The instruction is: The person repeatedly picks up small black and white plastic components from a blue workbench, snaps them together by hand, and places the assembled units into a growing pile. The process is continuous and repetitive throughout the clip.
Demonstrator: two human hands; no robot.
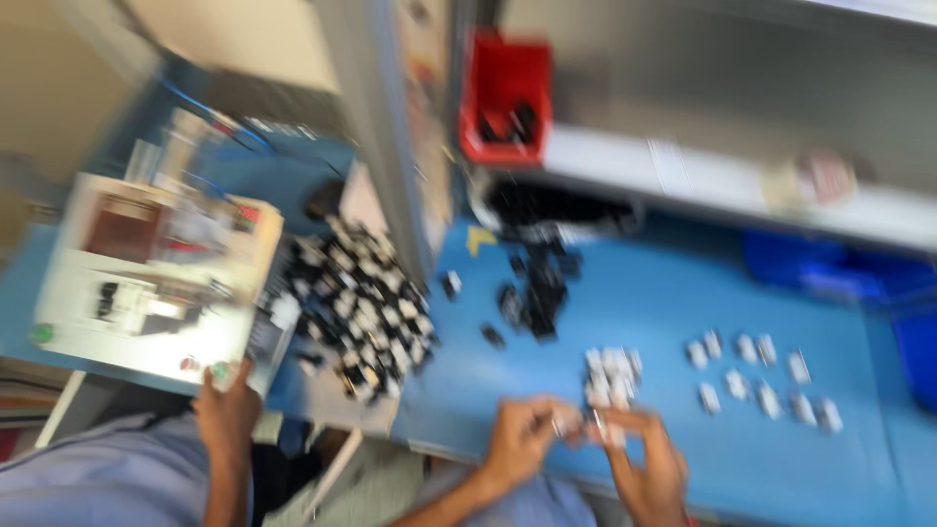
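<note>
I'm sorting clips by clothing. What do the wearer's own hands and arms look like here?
Both are bare: the left hand and right hand show no gloves, and the forearms show no sleeves. The picture is too blurred to tell rings or a watch. Pale blue cloth lies below them.

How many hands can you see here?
3: the wearer's left hand and right hand, meeting over a small part at the blue table's near edge; another person's hand under the pale machine, lower left.
</note>
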